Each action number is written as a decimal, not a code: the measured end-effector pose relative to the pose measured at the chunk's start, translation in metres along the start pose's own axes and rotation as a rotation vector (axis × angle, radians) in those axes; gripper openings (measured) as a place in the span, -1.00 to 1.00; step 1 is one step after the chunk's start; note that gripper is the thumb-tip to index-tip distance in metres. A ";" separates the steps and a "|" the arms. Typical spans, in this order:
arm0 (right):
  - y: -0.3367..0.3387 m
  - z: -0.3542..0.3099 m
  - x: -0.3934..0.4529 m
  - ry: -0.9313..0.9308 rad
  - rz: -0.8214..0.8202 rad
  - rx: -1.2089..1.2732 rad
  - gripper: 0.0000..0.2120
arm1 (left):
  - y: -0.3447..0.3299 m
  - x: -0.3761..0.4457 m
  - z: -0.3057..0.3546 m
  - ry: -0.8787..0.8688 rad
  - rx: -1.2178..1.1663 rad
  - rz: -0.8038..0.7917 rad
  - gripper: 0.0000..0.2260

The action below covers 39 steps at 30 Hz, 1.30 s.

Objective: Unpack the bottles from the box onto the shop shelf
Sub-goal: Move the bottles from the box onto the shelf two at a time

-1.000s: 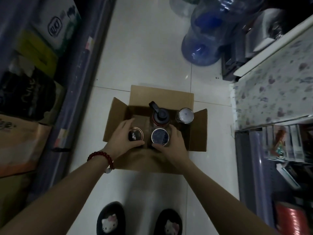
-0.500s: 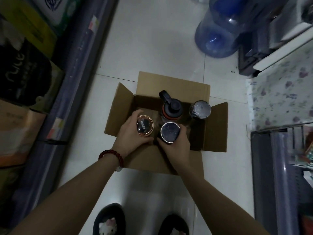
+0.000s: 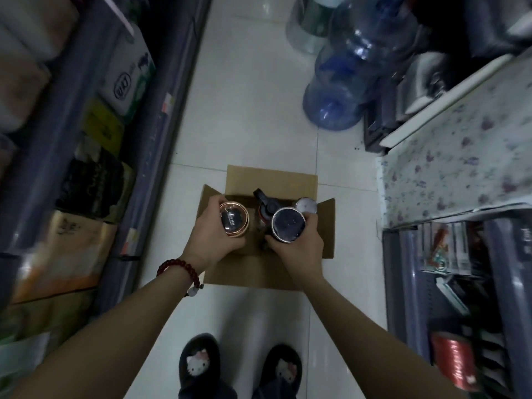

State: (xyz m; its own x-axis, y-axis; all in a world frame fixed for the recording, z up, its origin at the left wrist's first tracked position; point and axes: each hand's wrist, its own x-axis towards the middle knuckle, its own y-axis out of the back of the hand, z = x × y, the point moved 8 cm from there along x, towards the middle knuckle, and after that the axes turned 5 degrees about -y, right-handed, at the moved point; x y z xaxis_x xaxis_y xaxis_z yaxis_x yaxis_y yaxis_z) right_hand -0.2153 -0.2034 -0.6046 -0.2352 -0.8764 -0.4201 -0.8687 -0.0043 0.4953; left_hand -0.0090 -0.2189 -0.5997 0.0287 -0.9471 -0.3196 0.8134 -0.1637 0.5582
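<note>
- The box [image 3: 270, 180] stands open on the white tiled floor [image 3: 247, 90], flaps spread, in the aisle between two shelf units
- The left hand [image 3: 214, 239] wraps its fingers round a gold-rimmed bottle [image 3: 233, 222], held upright over the left half of the box
- The right hand [image 3: 298, 246] grips a dark bottle [image 3: 288, 224] with a silver-edged lid, upright, over the right half of the box; its fingers curl round the body below the lid
- Two more bottles stand in the box at its far side: a black-capped bottle [image 3: 264, 201] with a carry loop, partly hidden by the dark bottle, and a silver-lidded bottle [image 3: 307, 205] at the far right corner, just beside the right fingertips
- A red bead bracelet [image 3: 179, 268] sits on the left wrist
- Left shelf [image 3: 161, 116] carries packets and cartons; right shelf [image 3: 403, 283] holds small packaged goods
- A blue water jug [image 3: 351, 73] stands on the floor beyond the box
- Two black slippers [image 3: 198, 362] with cat faces show at the bottom edge
</note>
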 end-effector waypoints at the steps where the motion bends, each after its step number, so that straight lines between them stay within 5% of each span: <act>1: 0.014 -0.018 -0.007 0.006 0.000 0.007 -0.30 | 0.013 -0.005 0.021 0.003 -0.011 -0.010 -0.31; 18: 0.285 -0.320 -0.125 0.233 0.178 0.130 -0.39 | 0.188 -0.099 0.417 -0.322 -0.029 0.099 -0.36; 28: 0.419 -0.422 -0.162 0.391 0.298 0.292 -0.30 | 0.230 -0.140 0.591 -0.479 -0.129 0.144 -0.38; 39: 0.575 -0.495 -0.231 0.576 0.501 0.399 -0.48 | 0.236 -0.166 0.754 -0.746 -0.359 -0.017 -0.48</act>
State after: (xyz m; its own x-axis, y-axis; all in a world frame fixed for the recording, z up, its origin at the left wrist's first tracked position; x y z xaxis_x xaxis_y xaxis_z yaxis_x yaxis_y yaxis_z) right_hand -0.4443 -0.2417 0.1535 -0.4681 -0.8379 0.2808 -0.8352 0.5233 0.1693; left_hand -0.2598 -0.3084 0.1625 -0.2752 -0.9004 0.3368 0.9501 -0.2011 0.2386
